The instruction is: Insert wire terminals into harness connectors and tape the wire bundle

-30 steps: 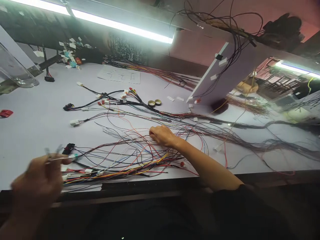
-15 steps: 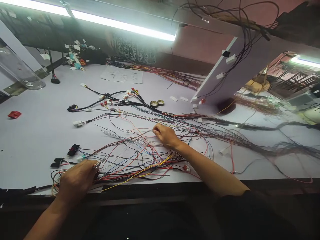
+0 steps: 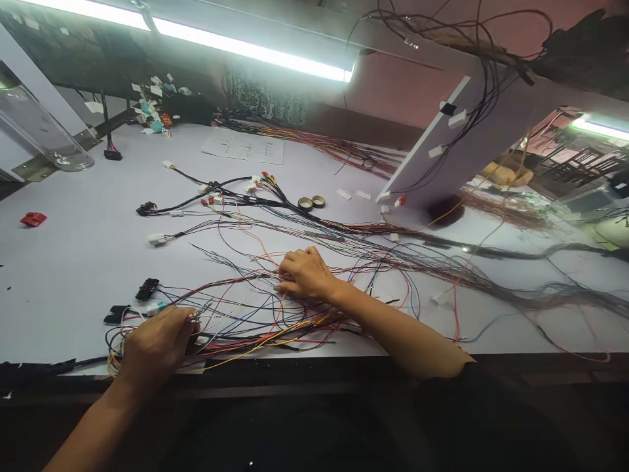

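My left hand is closed near the table's front edge. It pinches a small bunch of wires whose bare metal tips stick up past the thumb. Over the middle of the loose wires is my right hand, its thumb apart from its curled fingers. It touches or hovers just above the strands; which of these I cannot tell. Close to my left hand lie a black connector, a black taped end and a white-and-teal connector.
A black-wrapped harness runs across the table behind my hands. Two tape rolls sit beside it. There is a red connector at left, a printed sheet at the back, and an upright white panel at right.
My right hand has moved left and slightly down across the wires, its thumb and fingers now spread from a pinch. My left hand keeps its hold, nearly in place.
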The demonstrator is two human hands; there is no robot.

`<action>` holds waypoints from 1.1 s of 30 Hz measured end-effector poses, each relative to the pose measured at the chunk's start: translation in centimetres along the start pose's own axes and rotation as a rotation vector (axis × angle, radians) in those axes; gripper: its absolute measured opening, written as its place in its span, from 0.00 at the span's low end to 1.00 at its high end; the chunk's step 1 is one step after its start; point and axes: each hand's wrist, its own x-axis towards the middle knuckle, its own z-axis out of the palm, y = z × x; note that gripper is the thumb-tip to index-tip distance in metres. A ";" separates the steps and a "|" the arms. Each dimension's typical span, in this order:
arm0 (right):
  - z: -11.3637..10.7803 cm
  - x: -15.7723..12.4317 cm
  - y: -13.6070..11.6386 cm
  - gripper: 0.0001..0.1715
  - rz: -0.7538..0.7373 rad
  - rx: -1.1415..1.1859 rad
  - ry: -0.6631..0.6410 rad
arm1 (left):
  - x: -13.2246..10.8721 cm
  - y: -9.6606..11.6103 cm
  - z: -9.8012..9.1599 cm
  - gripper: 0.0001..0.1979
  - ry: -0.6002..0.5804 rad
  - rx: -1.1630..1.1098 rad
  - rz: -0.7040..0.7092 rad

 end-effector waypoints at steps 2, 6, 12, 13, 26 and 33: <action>-0.2 0.3 -0.3 0.09 -0.008 0.021 -0.041 | 0.2 0.1 0.0 0.10 0.004 0.002 0.012; -1.2 0.1 -0.3 0.05 0.045 0.164 -0.079 | 1.1 0.2 -0.3 0.10 0.055 0.031 -0.025; -3.0 -0.7 -0.4 0.13 0.084 0.322 -0.177 | 2.7 0.7 -1.1 0.13 0.036 0.090 -0.256; -3.0 -0.7 -0.6 0.15 0.124 0.278 -0.187 | 2.9 0.8 -1.2 0.13 0.037 0.076 -0.272; -0.6 0.3 -4.3 0.16 0.119 -0.026 -0.219 | 4.5 2.5 0.0 0.16 -0.062 0.026 -0.140; -0.9 0.0 -3.6 0.16 0.082 0.175 -0.259 | 4.2 2.4 0.9 0.15 -0.177 0.053 -0.104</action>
